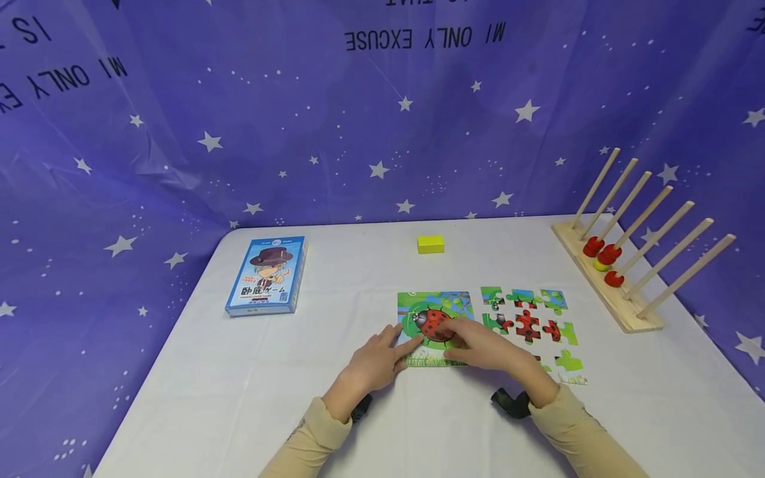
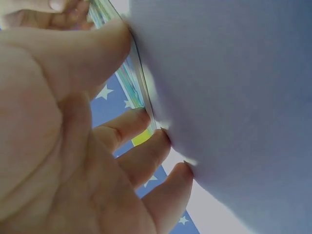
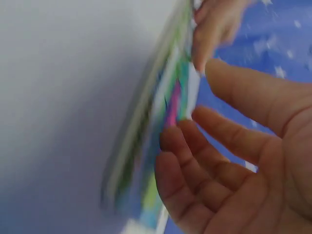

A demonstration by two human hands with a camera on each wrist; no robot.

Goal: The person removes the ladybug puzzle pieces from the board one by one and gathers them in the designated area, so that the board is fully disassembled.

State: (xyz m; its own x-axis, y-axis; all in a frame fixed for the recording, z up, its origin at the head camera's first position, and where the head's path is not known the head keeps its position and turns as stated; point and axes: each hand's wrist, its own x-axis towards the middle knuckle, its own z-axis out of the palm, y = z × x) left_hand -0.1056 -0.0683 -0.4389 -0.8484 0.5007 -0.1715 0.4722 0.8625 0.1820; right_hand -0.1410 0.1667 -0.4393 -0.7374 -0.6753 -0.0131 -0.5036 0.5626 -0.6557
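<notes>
A square ladybug picture (image 1: 431,324) lies flat on the white table. My left hand (image 1: 378,358) reaches over its left edge, fingers spread; in the left wrist view the thumb and fingertips (image 2: 139,117) touch along the picture's thin edge (image 2: 130,73). Above the picture's right half is my right hand (image 1: 481,345), its fingers loosely bent. In the right wrist view nothing shows between its thumb and fingers (image 3: 170,170), which overlap the blurred picture edge. Several loose jigsaw pieces (image 1: 527,326) with ladybug and leaf parts lie right of the picture, some hidden by the right forearm.
A blue game box (image 1: 267,282) lies at the left. Near the back edge sits a yellow block (image 1: 430,245). At the right stands a wooden peg rack (image 1: 630,313) with tall pegs and several red discs (image 1: 614,279). A purple star-patterned cloth (image 1: 335,153) hangs behind the table.
</notes>
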